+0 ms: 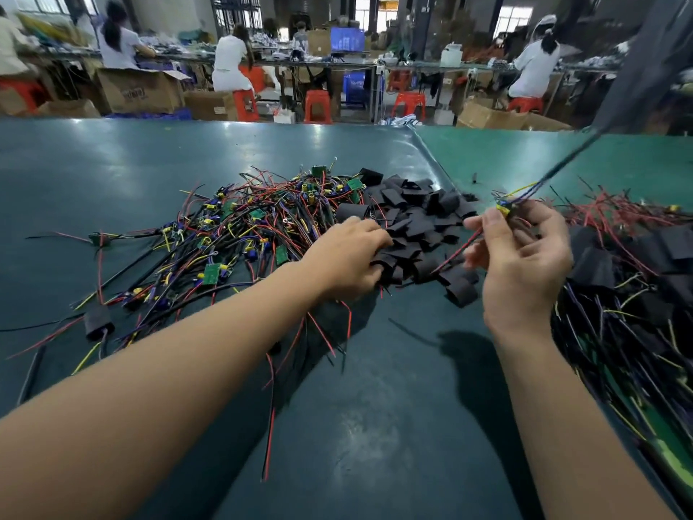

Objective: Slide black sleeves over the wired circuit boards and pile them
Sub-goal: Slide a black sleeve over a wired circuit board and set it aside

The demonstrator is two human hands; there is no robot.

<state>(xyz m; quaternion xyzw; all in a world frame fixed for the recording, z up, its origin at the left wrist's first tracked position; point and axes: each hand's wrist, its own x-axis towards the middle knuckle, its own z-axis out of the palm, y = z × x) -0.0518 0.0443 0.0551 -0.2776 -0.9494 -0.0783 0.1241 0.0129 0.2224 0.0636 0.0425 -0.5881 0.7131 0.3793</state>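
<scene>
A heap of loose black sleeves (416,215) lies mid-table. My left hand (348,257) reaches into its near edge, fingers curled down among the sleeves; what they hold is hidden. My right hand (521,257) is raised just right of the heap and pinches a wired circuit board (504,209) between thumb and fingers, its wires (562,163) trailing up to the right. A tangle of bare wired boards (243,227) spreads to the left. Sleeved boards are piled (630,279) at the right.
The work lies on a green table mat (375,425). One sleeved board (98,320) lies alone at the near left. Beyond the far edge are people seated at benches, red stools (318,106) and cardboard boxes (138,91).
</scene>
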